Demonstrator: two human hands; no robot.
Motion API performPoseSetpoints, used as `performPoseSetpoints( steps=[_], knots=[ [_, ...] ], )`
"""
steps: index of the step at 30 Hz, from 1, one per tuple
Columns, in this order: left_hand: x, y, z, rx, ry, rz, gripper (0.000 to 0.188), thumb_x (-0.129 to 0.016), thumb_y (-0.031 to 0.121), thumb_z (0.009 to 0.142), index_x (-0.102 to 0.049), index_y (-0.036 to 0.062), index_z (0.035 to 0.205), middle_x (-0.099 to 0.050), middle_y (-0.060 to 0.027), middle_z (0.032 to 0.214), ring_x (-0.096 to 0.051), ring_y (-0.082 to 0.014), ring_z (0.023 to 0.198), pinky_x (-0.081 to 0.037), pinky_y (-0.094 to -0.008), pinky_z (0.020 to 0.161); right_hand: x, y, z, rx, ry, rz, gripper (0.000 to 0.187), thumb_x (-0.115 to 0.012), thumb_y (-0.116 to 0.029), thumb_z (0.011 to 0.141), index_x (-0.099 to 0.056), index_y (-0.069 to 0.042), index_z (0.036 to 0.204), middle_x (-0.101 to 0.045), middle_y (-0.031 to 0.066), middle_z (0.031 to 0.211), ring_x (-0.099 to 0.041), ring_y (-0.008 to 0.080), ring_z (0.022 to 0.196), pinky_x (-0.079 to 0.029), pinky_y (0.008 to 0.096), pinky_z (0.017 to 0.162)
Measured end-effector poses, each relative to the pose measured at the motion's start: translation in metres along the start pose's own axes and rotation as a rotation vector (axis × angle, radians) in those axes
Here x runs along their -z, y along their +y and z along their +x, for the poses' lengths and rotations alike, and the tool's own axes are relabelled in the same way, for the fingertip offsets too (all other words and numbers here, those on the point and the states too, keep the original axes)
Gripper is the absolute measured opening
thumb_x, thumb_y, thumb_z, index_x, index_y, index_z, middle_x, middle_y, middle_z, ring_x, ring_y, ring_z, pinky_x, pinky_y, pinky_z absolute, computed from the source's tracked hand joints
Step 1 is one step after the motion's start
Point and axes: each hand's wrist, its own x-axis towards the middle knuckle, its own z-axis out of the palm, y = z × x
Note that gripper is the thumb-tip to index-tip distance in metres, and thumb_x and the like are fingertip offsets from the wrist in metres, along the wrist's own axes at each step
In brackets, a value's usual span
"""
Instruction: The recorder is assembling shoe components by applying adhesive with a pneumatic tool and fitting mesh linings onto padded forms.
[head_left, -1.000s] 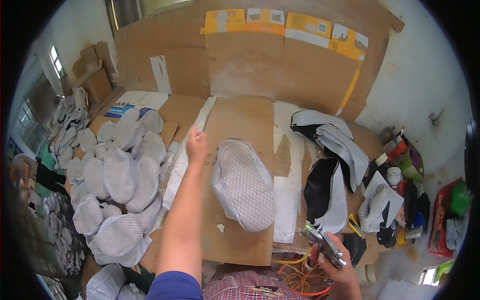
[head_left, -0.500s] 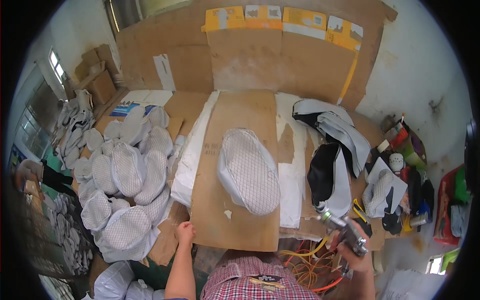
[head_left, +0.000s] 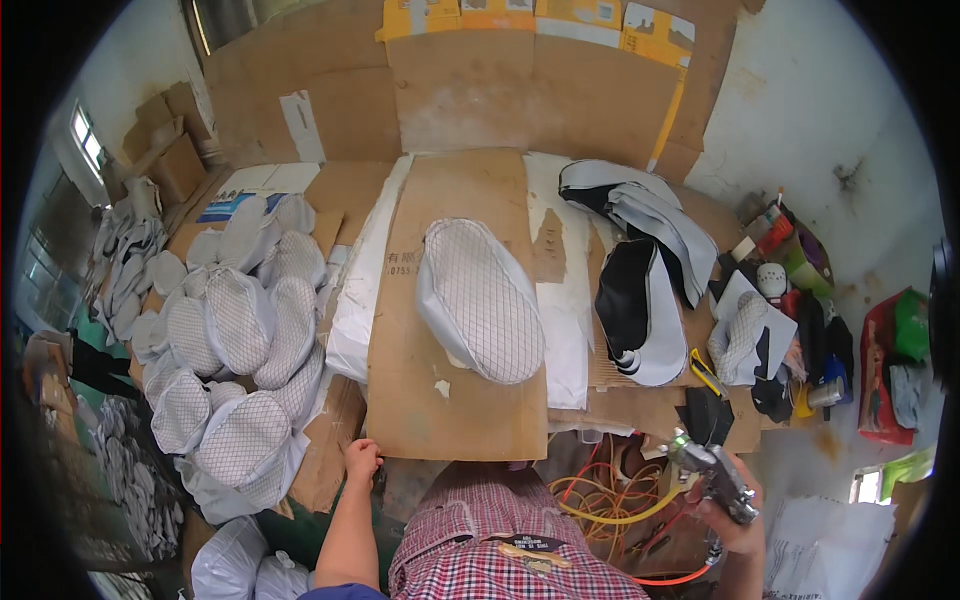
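Observation:
On the brown cardboard sheet [head_left: 457, 412] lies a white fabric piece [head_left: 482, 300] shaped like a shoe sole, with a dark diamond grid and plain raised sides. My right hand [head_left: 738, 515], at the lower right, is wrapped round a metal spray gun [head_left: 715, 475] that has an orange hose at its lower end. The gun is off the table, nozzle pointing left. My left hand [head_left: 362, 459] is closed beside the cardboard's near left corner; whatever its fingers may hold is hidden. Neither hand touches the fabric piece.
A heap of similar white gridded pieces [head_left: 240, 325] covers the left side. Black-and-white curved strips [head_left: 650, 310] lie at right, near a yellow cutter knife [head_left: 707, 372] and assorted clutter [head_left: 800, 350]. Tangled hoses [head_left: 610, 500] hang below the near edge. A cardboard panel [head_left: 460, 90] stands behind.
My right hand has drawn the spray gun back, right and down, away from the curved strips. My left hand stays closed by the cardboard corner. The whole view has shifted, with the table appearing higher.

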Motion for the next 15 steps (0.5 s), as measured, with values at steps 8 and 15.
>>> performPoseSetpoints(
  steps=[8,15],
  knots=[
    [0.007,-0.004,-0.003,0.005,0.016,0.0,0.014,-0.052,0.009,0.079,-0.057,0.0056,0.092,-0.059,-0.0039,0.072,-0.052,-0.011,0.049,-0.039,-0.0225,0.042,-0.004,-0.006,-0.023,-0.076,-0.015,-0.017,0.053,-0.064,0.002,0.07,-0.046,0.0,0.12,-0.06,0.0064,0.081,-0.057,0.0122,0.071,-0.046,0.025,0.067],
    [-0.009,0.023,-0.001,-0.075,-0.06,-0.08,0.016,-0.051,0.007,0.079,-0.055,0.0057,0.094,-0.058,-0.0036,0.073,-0.055,-0.0116,0.054,-0.044,-0.0241,0.048,0.013,-0.003,-0.017,-0.05,-0.127,-0.215,0.052,-0.066,0.001,0.07,-0.048,0.001,0.118,-0.06,0.0051,0.084,-0.056,0.0103,0.073,-0.045,0.0239,0.068]
  ],
)
